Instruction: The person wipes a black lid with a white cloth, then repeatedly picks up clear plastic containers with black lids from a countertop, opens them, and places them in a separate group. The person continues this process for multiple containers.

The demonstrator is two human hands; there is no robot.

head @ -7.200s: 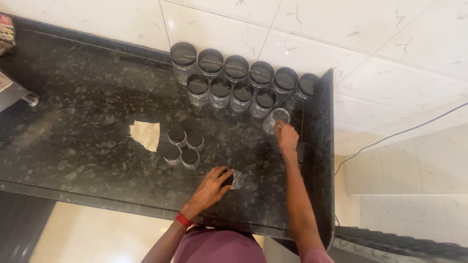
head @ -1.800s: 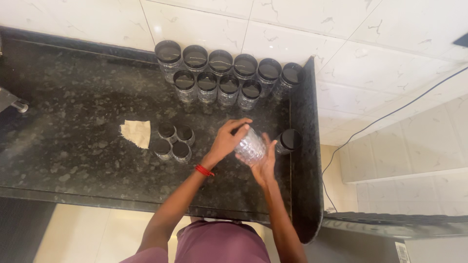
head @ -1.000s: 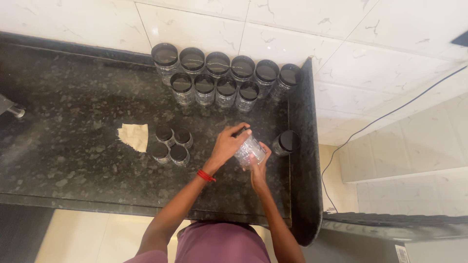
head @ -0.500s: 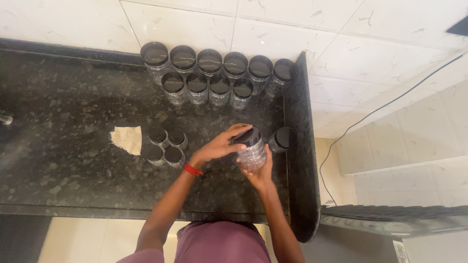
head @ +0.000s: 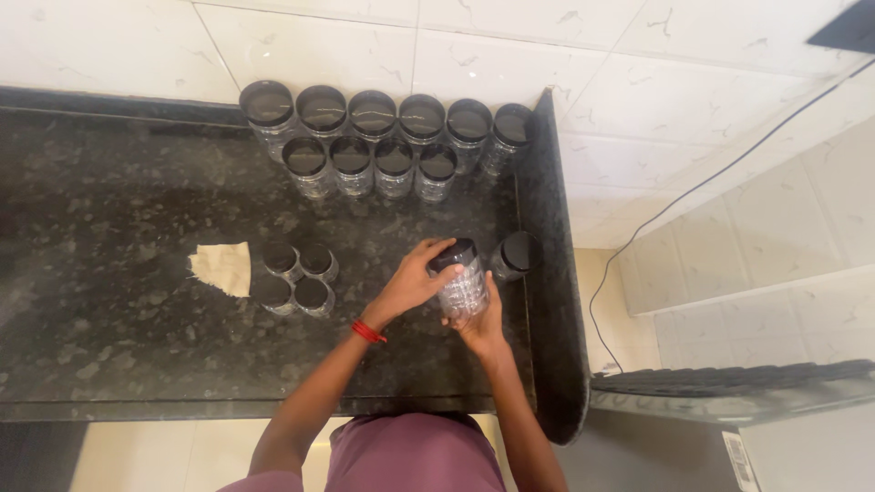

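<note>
A dark speckled stone counter (head: pixel 109 228) runs along a white tiled wall (head: pixel 638 100), ending in a raised lip at its right edge. Against the back edge, toward the right corner, stand two rows of clear jars (head: pixel 378 137) with black lids, six behind and four in front. Near the middle of the counter sits a cluster of four small jars (head: pixel 296 276), with a scrap of tan paper (head: pixel 221 267) touching its left side. One more capped jar (head: pixel 516 255) lies or leans just inside the right lip.

Above the counter near that right edge, the held jar (head: pixel 463 290) is up off the stone, tilted. The right hand (head: pixel 481 326) cups its body from below, fingers wrapped around the clear wall. The left hand (head: pixel 412 282), a red band at the wrist, curls its fingers over the black lid (head: pixel 453 255), gripping the rim.

The jar looks like thin clear plastic, apparently empty, so probably light and a little flexible, likely to dent if squeezed hard. Its smooth wall could slip; the body is best gripped low and all round, the lid by its edge.
</note>
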